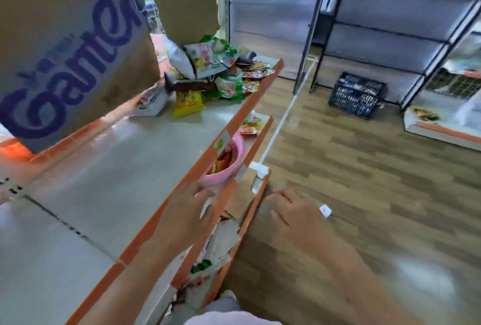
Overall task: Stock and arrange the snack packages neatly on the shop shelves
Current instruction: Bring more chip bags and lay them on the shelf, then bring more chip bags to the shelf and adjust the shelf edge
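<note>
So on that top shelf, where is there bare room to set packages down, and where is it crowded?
The top shelf is bare from the cardboard box at its left to the orange front edge, up to the snack pile. The far end is crowded with that pile. The lower shelf by the pink bowl is cluttered.

A black plastic crate (356, 95) sat on the wood-patterned floor (364, 168) beside a dark metal rack (330, 22). A small white scrap (325, 210) lay on the floor nearer the camera.
</note>
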Demonstrator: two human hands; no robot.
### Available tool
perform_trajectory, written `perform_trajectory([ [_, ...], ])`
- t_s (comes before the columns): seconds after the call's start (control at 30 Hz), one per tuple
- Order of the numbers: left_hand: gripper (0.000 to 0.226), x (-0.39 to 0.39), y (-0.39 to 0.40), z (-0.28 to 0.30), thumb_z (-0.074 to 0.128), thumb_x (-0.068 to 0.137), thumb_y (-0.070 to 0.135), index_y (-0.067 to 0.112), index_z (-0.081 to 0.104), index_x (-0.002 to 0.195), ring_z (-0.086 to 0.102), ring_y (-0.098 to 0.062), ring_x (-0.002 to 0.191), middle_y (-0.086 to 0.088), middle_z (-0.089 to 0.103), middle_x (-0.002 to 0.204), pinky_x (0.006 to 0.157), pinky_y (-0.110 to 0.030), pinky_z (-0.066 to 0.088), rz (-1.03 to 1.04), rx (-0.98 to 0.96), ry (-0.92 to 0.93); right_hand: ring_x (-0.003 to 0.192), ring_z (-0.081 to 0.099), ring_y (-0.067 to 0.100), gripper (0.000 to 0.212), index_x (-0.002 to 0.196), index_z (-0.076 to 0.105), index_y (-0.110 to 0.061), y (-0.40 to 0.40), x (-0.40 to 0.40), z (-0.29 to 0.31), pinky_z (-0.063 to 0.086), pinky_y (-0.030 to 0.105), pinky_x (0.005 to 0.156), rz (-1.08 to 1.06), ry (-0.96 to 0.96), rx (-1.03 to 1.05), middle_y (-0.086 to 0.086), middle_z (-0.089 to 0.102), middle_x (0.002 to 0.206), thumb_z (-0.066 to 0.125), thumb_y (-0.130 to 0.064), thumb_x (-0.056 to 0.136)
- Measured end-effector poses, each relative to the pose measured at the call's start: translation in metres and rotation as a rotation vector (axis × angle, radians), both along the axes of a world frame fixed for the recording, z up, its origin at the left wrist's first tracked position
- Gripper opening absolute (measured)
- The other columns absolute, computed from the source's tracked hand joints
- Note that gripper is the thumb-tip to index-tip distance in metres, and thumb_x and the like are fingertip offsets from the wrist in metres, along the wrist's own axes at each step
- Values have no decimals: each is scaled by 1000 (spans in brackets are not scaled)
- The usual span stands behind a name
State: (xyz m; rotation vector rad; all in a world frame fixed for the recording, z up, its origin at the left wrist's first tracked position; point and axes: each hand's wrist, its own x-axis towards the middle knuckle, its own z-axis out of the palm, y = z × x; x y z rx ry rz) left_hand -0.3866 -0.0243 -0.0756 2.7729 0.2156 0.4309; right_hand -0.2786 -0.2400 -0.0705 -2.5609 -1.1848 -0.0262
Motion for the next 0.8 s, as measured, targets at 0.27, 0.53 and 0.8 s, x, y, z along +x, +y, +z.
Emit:
perform_trajectory([
  [0.27,19,110,72,13,60,77,19,12,71,91,61,-29,84,-7,65,92,74,-40,50,108,-39,-25,101,61,27,25,105,66,-15,81,114,7,51,40,76,67,-42,-5,6,61,115,61,-13,80],
  [0.53,23,158,128,14,58,85,21,9,68,101,59,-30,95,-9,63,101,84,-40,48,294,-103,-51,106,59,32,23,103,66,-6,160,192,5,52,45,81,213,0,41,14,60,118,63,-8,81],
  [0.8,41,253,162,1,57,89,30,8,54,123,45,-30,116,-13,47,126,99,-36,35,606,-132,-1,121,39,23,39,129,49,-13,235,292,19,37,36,98,439,42,8,5,44,130,50,-28,93],
])
